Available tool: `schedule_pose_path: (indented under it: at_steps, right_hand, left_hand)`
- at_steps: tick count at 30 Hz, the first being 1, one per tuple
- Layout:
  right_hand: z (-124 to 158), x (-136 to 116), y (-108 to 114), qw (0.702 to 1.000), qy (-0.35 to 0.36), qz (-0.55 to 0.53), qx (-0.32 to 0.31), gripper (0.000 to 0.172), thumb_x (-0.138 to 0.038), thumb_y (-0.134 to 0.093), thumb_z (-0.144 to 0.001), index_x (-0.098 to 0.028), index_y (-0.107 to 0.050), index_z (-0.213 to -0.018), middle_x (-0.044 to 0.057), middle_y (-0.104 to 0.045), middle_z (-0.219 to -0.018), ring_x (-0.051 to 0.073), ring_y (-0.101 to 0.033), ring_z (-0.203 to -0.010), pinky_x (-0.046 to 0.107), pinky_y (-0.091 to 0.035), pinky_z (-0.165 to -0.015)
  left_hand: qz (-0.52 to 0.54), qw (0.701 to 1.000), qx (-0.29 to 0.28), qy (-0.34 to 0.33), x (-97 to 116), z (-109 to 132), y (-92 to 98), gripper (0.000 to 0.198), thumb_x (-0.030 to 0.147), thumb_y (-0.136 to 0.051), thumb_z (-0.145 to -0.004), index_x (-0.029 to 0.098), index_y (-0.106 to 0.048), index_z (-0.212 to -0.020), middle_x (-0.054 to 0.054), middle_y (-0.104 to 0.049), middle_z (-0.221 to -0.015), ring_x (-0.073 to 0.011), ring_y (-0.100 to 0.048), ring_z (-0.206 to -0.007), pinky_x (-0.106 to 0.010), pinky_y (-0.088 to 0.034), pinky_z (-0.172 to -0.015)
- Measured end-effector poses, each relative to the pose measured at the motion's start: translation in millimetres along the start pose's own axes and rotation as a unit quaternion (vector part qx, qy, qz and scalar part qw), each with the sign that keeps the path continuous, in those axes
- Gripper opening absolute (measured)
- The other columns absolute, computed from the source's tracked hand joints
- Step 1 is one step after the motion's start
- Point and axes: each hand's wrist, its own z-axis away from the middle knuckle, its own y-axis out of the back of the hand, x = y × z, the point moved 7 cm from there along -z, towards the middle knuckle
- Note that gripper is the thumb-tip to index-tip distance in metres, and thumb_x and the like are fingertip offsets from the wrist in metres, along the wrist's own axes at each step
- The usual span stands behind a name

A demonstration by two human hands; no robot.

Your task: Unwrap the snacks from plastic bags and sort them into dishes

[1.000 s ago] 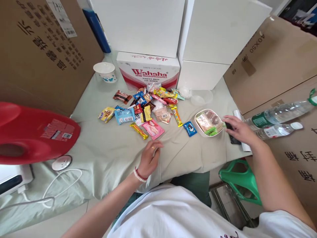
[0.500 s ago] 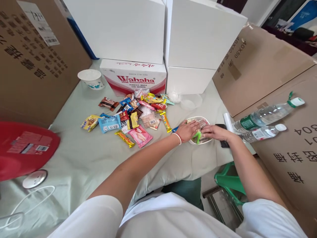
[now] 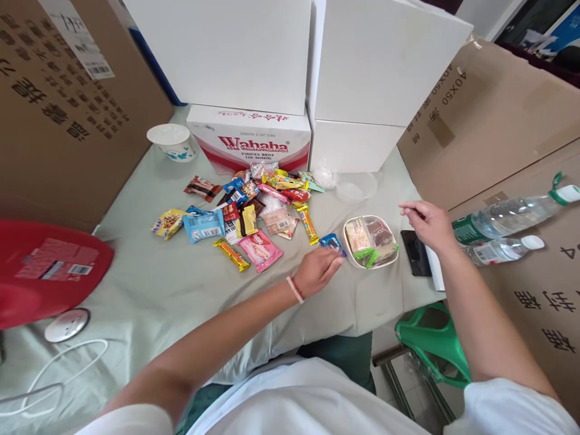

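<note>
My left hand [image 3: 319,269] hovers low over the cloth, fingers loosely bent, with nothing visible in it. Its fingertips are just below a small blue snack packet [image 3: 333,243]; whether they touch it I cannot tell. Right of that packet is a white-rimmed oval container [image 3: 348,257]. Inside lie a cream-coloured wrapped snack [image 3: 357,233], a brown packet [image 3: 379,234] and a clear packet with bright green ends [image 3: 369,257]. Raised above the black phone, my right hand [image 3: 426,225] has its fingers partly stretched to the left and holds nothing visible.
Various snack packets, such as a pink wafer packet [image 3: 260,249], lie piled before the Wahaha box [image 3: 254,142]. A paper bowl [image 3: 171,143] stands at the left. On the right are a phone [image 3: 414,254], a white roll [image 3: 435,269] and two water bottles [image 3: 512,214] [image 3: 505,249].
Both hands have come off the container, the left moving left and toward me, the right moving right and up. The container's contents and the blue packet are now uncovered.
</note>
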Motion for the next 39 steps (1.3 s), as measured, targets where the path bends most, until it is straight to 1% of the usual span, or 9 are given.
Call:
schedule_pose_path:
  at_steps: [3, 8, 12, 18, 23, 27, 30, 36, 39]
  right_hand:
    - [-59.6, -30.7, -31.8, 0.999, 0.003, 0.027, -0.029, 0.03, -0.03, -0.057, -0.092, -0.021, -0.08, -0.108, 0.005, -0.078, -0.087, 0.019, -0.068, -0.073, 0.034, -0.055, -0.078]
    - [-156.1, -61.1, -117.0, 0.992, -0.056, 0.094, -0.064, 0.026, -0.021, -0.057, -0.089, -0.017, -0.08, -0.1, 0.007, -0.078, -0.086, 0.022, -0.069, -0.084, 0.032, -0.054, -0.084]
    - [-205.0, -71.0, -176.7, 0.979, -0.105, 0.165, -0.052, 0.025, -0.02, -0.057, -0.092, -0.011, -0.079, -0.103, 0.018, -0.077, -0.108, 0.029, -0.069, -0.106, 0.04, -0.052, -0.099]
    - [-224.7, -67.0, -230.2, 0.961, -0.198, 0.183, -0.059, 0.032, -0.02, -0.069, -0.086, -0.004, -0.075, -0.114, 0.027, -0.071, -0.121, 0.036, -0.065, -0.119, 0.045, -0.05, -0.103]
    - [-233.0, -79.6, -194.5, 0.983, -0.143, 0.111, 0.035, 0.02, -0.019, -0.059, -0.086, -0.013, -0.074, -0.097, 0.017, -0.075, -0.105, 0.029, -0.068, -0.107, 0.044, -0.051, -0.1]
    - [-197.2, -111.2, -147.7, 0.985, -0.084, -0.13, 0.075, 0.008, -0.025, -0.058, -0.081, -0.02, -0.059, -0.087, 0.009, -0.071, -0.1, 0.022, -0.067, -0.098, 0.037, -0.055, -0.087]
    - [-129.8, -136.9, -140.9, 0.916, -0.071, -0.394, 0.018, 0.017, -0.028, -0.063, -0.077, -0.026, -0.05, -0.087, 0.003, -0.067, -0.096, 0.018, -0.068, -0.089, 0.037, -0.056, -0.082]
    - [39.3, -160.5, -208.1, 0.808, -0.174, -0.54, -0.159, 0.013, -0.038, -0.061, -0.085, -0.03, -0.052, -0.087, 0.001, -0.073, -0.101, 0.023, -0.072, -0.098, 0.05, -0.057, -0.096]
    - [103.3, -158.4, -243.4, 0.771, -0.239, -0.556, -0.2, 0.018, -0.041, -0.067, -0.081, -0.029, -0.053, -0.084, 0.001, -0.075, -0.103, 0.025, -0.073, -0.097, 0.051, -0.057, -0.098]
  left_hand:
    - [-0.014, 0.993, -0.011, 0.115, -19.1, 81.0, 15.4, 0.065, 0.052, -0.034, -0.105, 0.021, -0.047, -0.05, 0.0, -0.046, -0.048, -0.0124, -0.04, -0.048, -0.029, -0.035, -0.059]
    - [0.051, 0.97, 0.055, 0.233, -36.9, 202.5, 56.2, 0.059, 0.05, -0.037, -0.103, 0.021, -0.027, -0.053, 0.005, -0.026, -0.05, -0.0104, -0.022, -0.048, -0.028, -0.023, -0.051]
    - [0.043, 0.931, 0.178, 0.316, -42.1, 267.9, 96.7, 0.054, 0.051, -0.043, -0.101, 0.022, -0.025, -0.058, 0.006, -0.025, -0.054, -0.0098, -0.023, -0.049, -0.025, -0.024, -0.047]
    - [0.006, 0.917, 0.261, 0.301, -39.4, 293.4, 117.8, 0.052, 0.04, -0.049, -0.101, 0.021, -0.029, -0.057, 0.006, -0.031, -0.052, -0.0089, -0.029, -0.047, -0.024, -0.028, -0.046]
    - [0.056, 0.918, 0.266, 0.29, -39.5, 284.7, 118.0, 0.054, 0.042, -0.048, -0.102, 0.021, -0.032, -0.055, 0.004, -0.036, -0.053, -0.0108, -0.035, -0.048, -0.026, -0.032, -0.05]
    - [0.16, 0.908, 0.24, 0.303, -45.3, 258.9, 117.8, 0.054, 0.054, -0.047, -0.102, 0.021, -0.047, -0.059, 0.001, -0.046, -0.059, -0.0135, -0.042, -0.056, -0.028, -0.038, -0.057]
    - [0.311, 0.873, 0.224, 0.3, -51.5, 222.4, 111.7, 0.052, 0.065, -0.049, -0.098, 0.021, -0.064, -0.077, -0.006, -0.063, -0.08, -0.0185, -0.058, -0.076, -0.033, -0.052, -0.074]
    - [0.651, 0.663, 0.152, 0.336, -64.3, 157.2, 74.8, 0.074, 0.087, -0.054, -0.082, 0.021, -0.065, -0.113, -0.016, -0.066, -0.125, -0.0335, -0.06, -0.126, -0.046, -0.06, -0.088]
    - [0.66, 0.643, 0.129, 0.367, -67.8, 146.7, 64.6, 0.078, 0.087, -0.052, -0.082, 0.022, -0.063, -0.124, -0.017, -0.062, -0.138, -0.0358, -0.053, -0.138, -0.05, -0.059, -0.091]
